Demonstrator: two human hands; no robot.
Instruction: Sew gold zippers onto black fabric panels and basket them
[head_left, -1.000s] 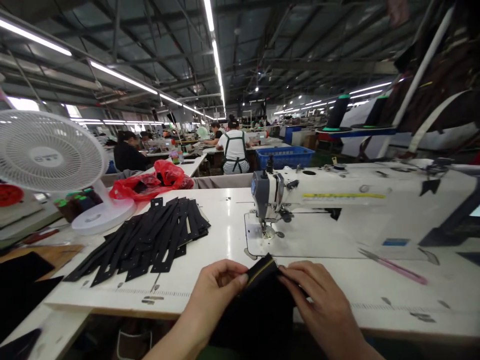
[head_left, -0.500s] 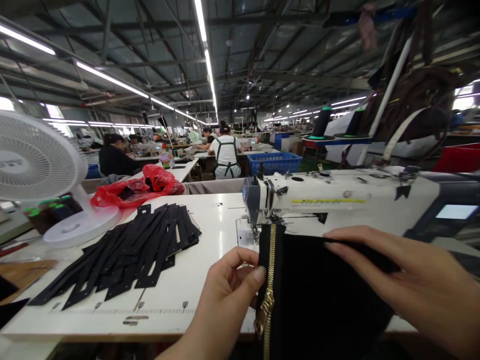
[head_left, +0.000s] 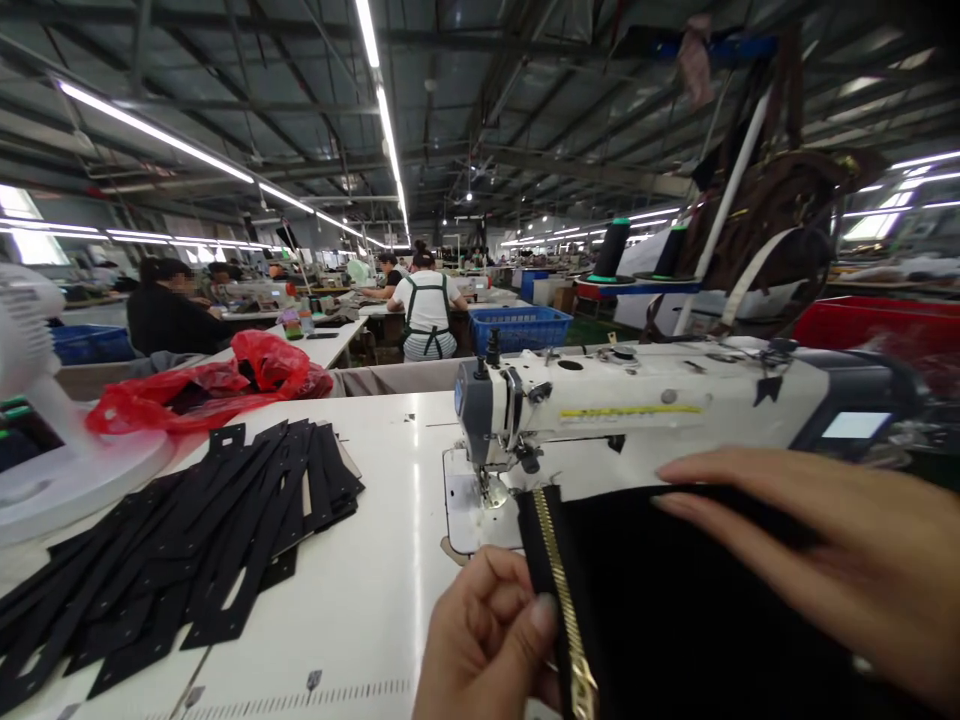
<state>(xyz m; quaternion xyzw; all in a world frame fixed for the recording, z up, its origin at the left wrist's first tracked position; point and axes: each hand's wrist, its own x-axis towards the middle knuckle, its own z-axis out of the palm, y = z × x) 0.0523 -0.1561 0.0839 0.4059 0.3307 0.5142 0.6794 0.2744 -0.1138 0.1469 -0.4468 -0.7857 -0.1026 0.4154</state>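
Note:
A black fabric piece (head_left: 675,600) with a gold zipper (head_left: 559,580) along its left side hangs between my hands, right of the sewing machine's needle area. My left hand (head_left: 491,635) pinches its left edge beside the zipper, thumb on top. My right hand (head_left: 817,540) grips the upper edge farther right between thumb and fingers. The gold zipper pull (head_left: 582,685) lies low, near the bottom of the view. The white sewing machine (head_left: 637,395) stands just beyond the fabric, its presser foot (head_left: 491,488) left of the zipper's top end.
A pile of black strips (head_left: 217,530) lies on the white table (head_left: 375,600) at left. Behind it are a red plastic bag (head_left: 262,370) and a white fan (head_left: 37,400). Thread cones (head_left: 616,250) stand behind the machine. People sit farther off, near a blue basket (head_left: 521,327).
The view has turned right and moved closer to the table. Both hands still hold the fabric, which now sits lower, with the zipper slanting and the needle area more exposed.

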